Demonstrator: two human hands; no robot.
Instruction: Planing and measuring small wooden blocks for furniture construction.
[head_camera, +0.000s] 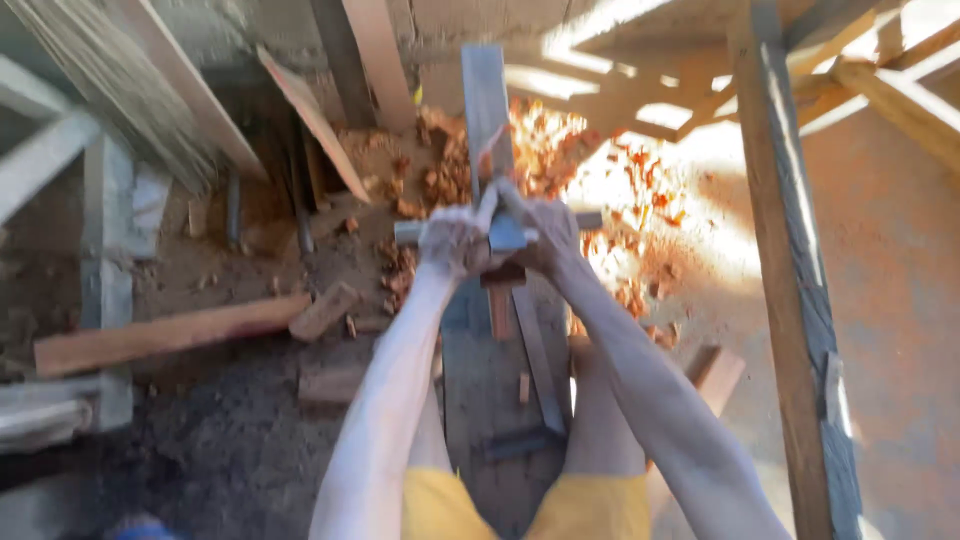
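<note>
A two-handled drawknife (500, 232) is gripped by the clenched fingers of the left hand (452, 240) and right hand (548, 232) over a grey plank (487, 110), with reddish shavings (560, 150) already scattered and shaving judged unfinished.

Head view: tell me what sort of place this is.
Probably an outdoor woodworking yard. Both hands, left hand and right hand, grip a crosswise handle over a long plank; reddish wood chips litter the dirt, with loose planks around.
</note>
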